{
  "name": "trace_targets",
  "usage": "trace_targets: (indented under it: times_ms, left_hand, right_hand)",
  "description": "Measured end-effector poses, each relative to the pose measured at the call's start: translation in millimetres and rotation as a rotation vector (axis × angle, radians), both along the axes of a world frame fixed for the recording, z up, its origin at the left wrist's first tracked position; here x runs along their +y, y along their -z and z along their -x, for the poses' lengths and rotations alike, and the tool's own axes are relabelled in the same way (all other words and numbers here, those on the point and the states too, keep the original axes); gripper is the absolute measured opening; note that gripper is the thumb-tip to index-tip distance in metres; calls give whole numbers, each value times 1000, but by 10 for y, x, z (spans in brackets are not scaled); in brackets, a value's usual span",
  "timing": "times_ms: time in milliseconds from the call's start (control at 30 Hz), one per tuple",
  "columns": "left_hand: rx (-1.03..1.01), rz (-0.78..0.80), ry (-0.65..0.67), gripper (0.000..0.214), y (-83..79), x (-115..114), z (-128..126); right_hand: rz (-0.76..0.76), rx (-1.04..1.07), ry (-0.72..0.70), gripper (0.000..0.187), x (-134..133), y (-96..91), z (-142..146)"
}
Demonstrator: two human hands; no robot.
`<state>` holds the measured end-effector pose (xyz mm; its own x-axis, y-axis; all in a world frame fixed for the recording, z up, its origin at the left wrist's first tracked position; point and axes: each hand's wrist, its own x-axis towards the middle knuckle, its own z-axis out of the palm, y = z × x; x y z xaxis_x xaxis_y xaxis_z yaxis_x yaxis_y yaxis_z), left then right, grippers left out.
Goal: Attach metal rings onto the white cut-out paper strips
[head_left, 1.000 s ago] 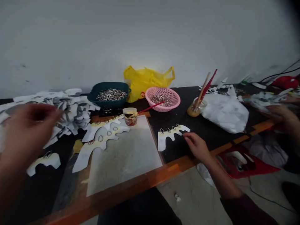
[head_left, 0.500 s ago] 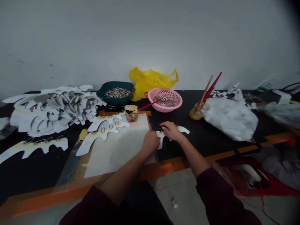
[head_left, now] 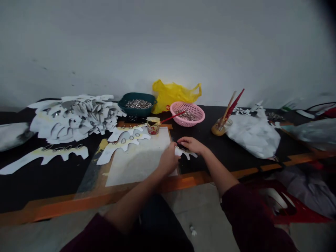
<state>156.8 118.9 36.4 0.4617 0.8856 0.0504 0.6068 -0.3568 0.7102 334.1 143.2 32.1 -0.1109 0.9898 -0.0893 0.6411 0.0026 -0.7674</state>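
A white cut piece [head_left: 186, 153] with a scalloped lower edge is between my hands, over the black table right of the pale sheet. My left hand [head_left: 169, 159] is closed on its left end. My right hand [head_left: 193, 144] has its fingers bent and pinched at the upper edge, near a metal ring; the fingertips partly hide what is between them. Similar white pieces [head_left: 123, 142] with metal rings along a yellowish strip lie to the left, and another such piece [head_left: 63, 153] lies farther left.
A glue-smeared tub [head_left: 153, 128] with a red brush stands on the sheet [head_left: 136, 171]. Behind are a teal basin [head_left: 136, 111] and a pink basket [head_left: 187, 120] of metal rings. A brush jar [head_left: 217, 129] and plastic bag [head_left: 253, 134] stand right, a white heap [head_left: 73, 120] left.
The view has shifted, moving objects on the left rightward. My fingertips have come closer together, and the white piece between them now looks shorter and tilted.
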Motion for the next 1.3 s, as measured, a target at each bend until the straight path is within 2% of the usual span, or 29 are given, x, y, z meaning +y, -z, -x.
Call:
trace_targets:
  times_ms: [100, 200, 267, 367, 467, 533, 600, 700, 867, 1200, 1300]
  left_hand:
    - [-37, -106, 56, 48, -21, -24, 586]
    - [-8, -216, 93, 42, 41, -98, 1176]
    - [-10, -240, 67, 38, 102, -177, 1502]
    - [-78, -118, -58, 41, 137, -319, 1852]
    - [-264, 206, -125, 58, 75, -420, 2042]
    - [-442, 433, -124, 59, 27, -426, 2089]
    - [-559, 541, -182, 47, 15, -379, 2080]
    - [-576, 560, -303, 39, 56, -270, 1995]
    - [-706, 663, -353, 32, 92, -185, 1839]
    - [-870, 716, -528, 31, 129, -292, 1727]
    - [-955, 701, -531, 34, 111, -340, 1670]
  right_hand:
    - [48, 131, -92, 22, -33, -36, 333]
    - [88, 273, -190, 22, -22, -31, 830]
    - [149, 412, -239, 20, -14, -23, 1176]
    - [185, 501, -255, 14, -21, -4, 1592]
    - [162, 485, -213, 11, -35, 29, 1827]
    - [143, 427, -181, 10, -47, 51, 1906]
    - [119, 350, -171, 9, -64, 60, 1953]
    - [59, 262, -165, 8, -110, 39, 2003]
    - [-17, 195, -105, 7, -206, -15, 2042]
    - [-142, 249, -271, 4, -325, -41, 1952]
    - [-176, 218, -273, 6, -360, -55, 1933]
